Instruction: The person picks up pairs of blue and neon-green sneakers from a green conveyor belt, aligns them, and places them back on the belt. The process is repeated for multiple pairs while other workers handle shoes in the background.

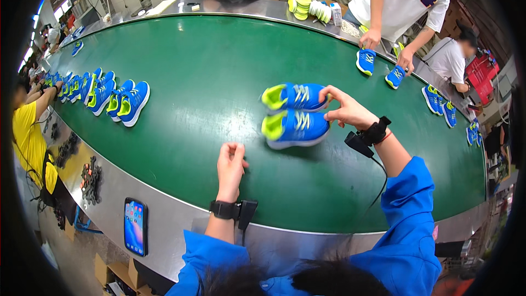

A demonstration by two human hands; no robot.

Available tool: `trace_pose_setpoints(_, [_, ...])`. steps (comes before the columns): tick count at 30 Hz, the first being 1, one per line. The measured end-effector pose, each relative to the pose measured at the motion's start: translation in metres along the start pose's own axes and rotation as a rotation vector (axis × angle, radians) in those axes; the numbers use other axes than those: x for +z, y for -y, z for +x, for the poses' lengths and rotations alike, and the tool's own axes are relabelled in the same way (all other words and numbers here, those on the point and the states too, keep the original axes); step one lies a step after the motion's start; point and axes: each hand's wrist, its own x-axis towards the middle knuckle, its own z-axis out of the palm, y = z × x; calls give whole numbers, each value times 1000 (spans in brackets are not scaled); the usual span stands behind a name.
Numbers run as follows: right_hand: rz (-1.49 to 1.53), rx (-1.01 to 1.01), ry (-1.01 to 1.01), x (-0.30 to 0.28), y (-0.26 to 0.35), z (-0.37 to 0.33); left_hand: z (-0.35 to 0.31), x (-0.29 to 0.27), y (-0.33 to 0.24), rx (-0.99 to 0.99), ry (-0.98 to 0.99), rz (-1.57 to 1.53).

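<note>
Over the green conveyor belt (186,148), my right hand (350,111) grips a pair of blue sneakers by their toes, fingers on the far shoe and thumb on the near one. The far sneaker (309,94) and the near sneaker (312,126) lie side by side with toes to the right. Both have yellow-green linings, pale laces and white soles; the near one is slightly blurred. Left of and nearer than the pair, my left hand (231,167) hovers with its fingers curled together and nothing visible in them. Each of my wrists wears a black strap with a small black device.
A row of blue sneakers (98,93) stands on the belt at the left. Across the belt, a person in white (408,0) handles two more sneakers (366,61). A phone (135,226) and dark cord bundles (90,181) lie on the near metal edge. A person in yellow (30,137) is far left.
</note>
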Motion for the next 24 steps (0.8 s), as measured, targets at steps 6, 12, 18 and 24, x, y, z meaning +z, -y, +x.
trace_pose_setpoints(6, [-67, -117, 118, 39, 11, -24, -5, 8, 0, 251, -11, 211])
trace_pose_setpoints(12, [-159, -97, -349, 63, -64, -77, -16, 21, 4, 178, 140, 386])
trace_pose_setpoints(18, [-75, 127, -172, 107, -49, -144, -19, 37, 11, 117, 218, 455])
trace_pose_setpoints(24, [11, 158, -448, 117, -82, -105, -21, 32, 5, -9, 278, 203])
